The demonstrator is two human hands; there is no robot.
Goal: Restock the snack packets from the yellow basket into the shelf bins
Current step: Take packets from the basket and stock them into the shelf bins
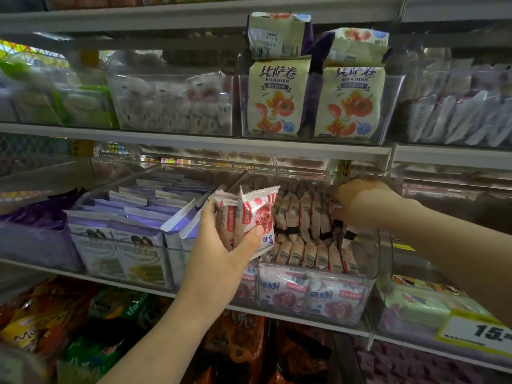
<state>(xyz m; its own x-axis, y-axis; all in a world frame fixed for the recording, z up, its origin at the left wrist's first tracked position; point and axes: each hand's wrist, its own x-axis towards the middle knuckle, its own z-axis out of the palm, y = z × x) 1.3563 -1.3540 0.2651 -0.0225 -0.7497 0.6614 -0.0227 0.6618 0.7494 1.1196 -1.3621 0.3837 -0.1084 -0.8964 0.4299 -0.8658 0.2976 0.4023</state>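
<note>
Red-and-white snack packets [260, 214], upright in left hand [219, 245], before clear shelf bin [381, 256] of matching rows.

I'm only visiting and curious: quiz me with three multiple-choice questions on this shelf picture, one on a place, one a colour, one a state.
1. Where does the right hand reach? A) the clear plastic bin of small pink packets B) the top shelf C) the floor
2. What colour frames the rectangular price tag? A) blue B) yellow C) green
3. What is the left hand doing? A) hanging empty B) gripping red-and-white snack packets C) pressing a shelf
Answers: A, it dips among the packet rows; B, yellow surrounds the 15; B, it curls round them.
</note>
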